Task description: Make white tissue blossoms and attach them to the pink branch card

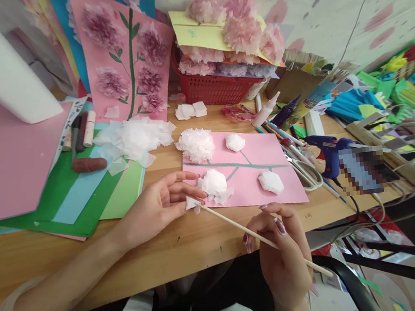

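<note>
My left hand (161, 205) pinches a small square of white tissue paper (192, 203) at the front edge of a pink card (282, 157). A thin wooden stick (234, 223) has its tip against that paper. Its shaft runs back through my right hand (284, 251), whose fingers are closed round it. On the card are drawn green stems, a full white ruffled paper flower (196, 145) and white paper pads (235, 143). Just beyond my left fingertips, a partly covered white flower (215, 184) has loose petals at its lower edge.
Loose tissue squares (134, 139) lie in a pile on coloured sheets at left. Behind stand a pink flower picture (127, 60) and a red basket (215, 92) of paper flowers. Scissors (307, 173), a blue glue gun (325, 152) and cables crowd the right side.
</note>
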The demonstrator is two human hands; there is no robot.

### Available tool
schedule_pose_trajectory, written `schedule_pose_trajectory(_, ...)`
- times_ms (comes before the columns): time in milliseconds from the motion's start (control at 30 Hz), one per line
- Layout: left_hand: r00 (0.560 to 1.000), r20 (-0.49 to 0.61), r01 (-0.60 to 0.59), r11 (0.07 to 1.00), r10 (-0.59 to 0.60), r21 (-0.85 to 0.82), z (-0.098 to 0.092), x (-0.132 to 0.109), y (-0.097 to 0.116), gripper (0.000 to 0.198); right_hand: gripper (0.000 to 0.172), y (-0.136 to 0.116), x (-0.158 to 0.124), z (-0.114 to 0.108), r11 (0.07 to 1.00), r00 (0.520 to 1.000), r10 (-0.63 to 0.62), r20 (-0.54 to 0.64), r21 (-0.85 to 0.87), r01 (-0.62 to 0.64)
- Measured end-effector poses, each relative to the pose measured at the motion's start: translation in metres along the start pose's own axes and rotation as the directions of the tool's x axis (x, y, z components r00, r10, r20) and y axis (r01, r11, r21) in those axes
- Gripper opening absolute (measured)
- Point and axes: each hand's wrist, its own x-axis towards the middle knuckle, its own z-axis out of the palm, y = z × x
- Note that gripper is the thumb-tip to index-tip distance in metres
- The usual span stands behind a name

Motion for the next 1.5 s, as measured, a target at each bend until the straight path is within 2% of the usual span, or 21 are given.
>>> schedule_pose_trajectory(233, 1.0, -0.005, -0.008, 0.999, 0.008, -0.034, -0.001, -0.002, -0.002, 0.042, 0.013, 0.006, -0.002, -0.006, 0.999, 0.998, 0.032, -0.045, 0.009, -0.031)
schedule_pose_trajectory(367, 0.994, -0.108, 0.017, 0.992, -0.004, 0.121, 0.002, -0.001, 0.002, 0.027, 0.012, 0.01, -0.004, -0.013, 0.997, 0.997, 0.074, -0.013, 0.017, -0.074)
schedule_pose_trajectory(433, 0.986, -0.164, 0.011, 0.979, 0.023, 0.203, 0.004, 0.0, 0.005, 0.02, 0.012, 0.012, -0.004, -0.018, 0.998, 0.998, 0.055, -0.008, 0.02, -0.055)
schedule_pose_trajectory(500, 0.974, -0.209, -0.028, 0.961, 0.088, 0.277, 0.006, 0.002, 0.008, 0.019, 0.012, 0.012, -0.004, -0.022, 1.0, 0.999, 0.007, -0.053, 0.01, -0.006)
schedule_pose_trajectory(600, 0.941, -0.256, -0.117, 0.922, 0.222, 0.369, 0.013, 0.006, 0.01, 0.026, 0.011, 0.013, -0.001, -0.024, 0.999, 0.981, -0.042, -0.187, -0.015, 0.04)
schedule_pose_trajectory(700, 0.944, -0.237, -0.127, 0.918, 0.228, 0.377, 0.024, 0.013, 0.008, 0.028, 0.011, 0.014, 0.003, -0.026, 0.999, 0.967, -0.028, -0.253, -0.024, 0.023)
schedule_pose_trajectory(800, 0.965, -0.212, -0.058, 0.917, 0.152, 0.395, 0.033, 0.02, 0.004, 0.026, 0.012, 0.016, 0.006, -0.032, 0.998, 0.979, -0.042, -0.202, -0.047, 0.033)
schedule_pose_trajectory(967, 0.961, -0.251, 0.001, 0.901, 0.119, 0.434, 0.04, 0.022, 0.004, 0.032, 0.012, 0.014, 0.01, -0.039, 0.995, 0.984, -0.075, -0.164, -0.072, 0.064)
schedule_pose_trajectory(1200, 0.954, -0.261, -0.025, 0.903, 0.151, 0.429, 0.034, 0.02, 0.002, 0.036, 0.01, 0.012, 0.012, -0.039, 0.998, 0.986, -0.036, -0.163, -0.063, 0.026)
schedule_pose_trajectory(1367, 0.96, -0.253, -0.021, 0.929, 0.123, 0.369, 0.033, 0.02, 0.003, 0.035, 0.009, 0.012, 0.01, -0.038, 0.999, 0.991, -0.029, -0.134, -0.049, 0.023)
schedule_pose_trajectory(1500, 0.965, -0.232, -0.05, 0.95, 0.125, 0.307, 0.032, 0.02, 0.005, 0.034, 0.01, 0.01, 0.007, -0.037, 0.999, 0.99, 0.053, -0.129, 0.008, -0.053)
